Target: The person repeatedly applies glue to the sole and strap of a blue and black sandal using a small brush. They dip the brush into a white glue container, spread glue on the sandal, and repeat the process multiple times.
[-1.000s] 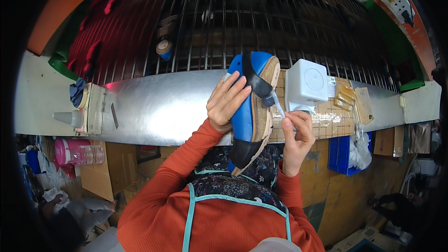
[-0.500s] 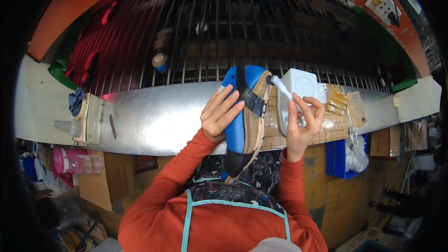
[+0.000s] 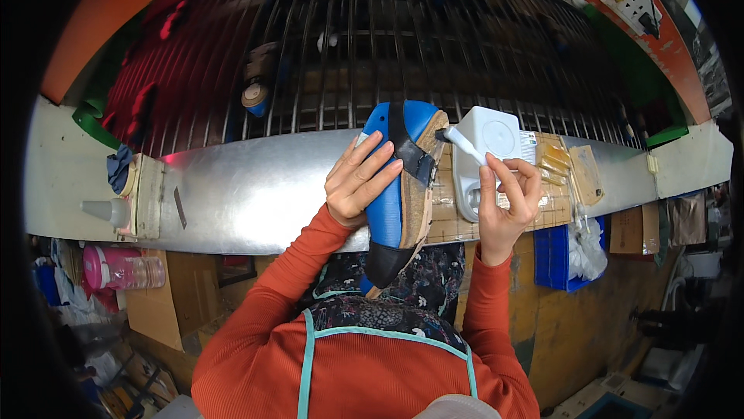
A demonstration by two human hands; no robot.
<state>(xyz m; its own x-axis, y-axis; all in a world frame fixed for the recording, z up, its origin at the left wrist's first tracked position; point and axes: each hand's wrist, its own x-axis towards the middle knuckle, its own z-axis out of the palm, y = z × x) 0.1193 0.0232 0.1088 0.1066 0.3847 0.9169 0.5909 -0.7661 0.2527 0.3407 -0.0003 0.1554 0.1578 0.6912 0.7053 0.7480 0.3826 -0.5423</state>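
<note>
A blue shoe (image 3: pixel 385 210) with black straps and a cork-coloured sole stands tilted on its side above the table's near edge, one end over my apron. My left hand (image 3: pixel 361 179) holds it, fingers laid across the blue upper. In a pinch, my right hand (image 3: pixel 505 198) has a white-handled brush (image 3: pixel 467 146). The brush's dark tip meets or nearly meets the cork edge near the shoe's far end; which of these I cannot tell. Just behind the brush is a white plastic container (image 3: pixel 494 128), partly hidden by my right fingers.
Beyond the metal tabletop (image 3: pixel 232 194) runs a rack of parallel metal rods (image 3: pixel 349 55), with another shoe (image 3: pixel 254 97) on it at the left. Yellowish blocks (image 3: pixel 553 163) lie right of the container. A blue crate (image 3: pixel 552 260) sits below the table's right side; a grey cone (image 3: pixel 105 210) lies far left.
The brush has shifted slightly left along with its tip, staying at the cork edge. Shoe and both hands keep nearly the same pose; the whole view has shifted a little.
</note>
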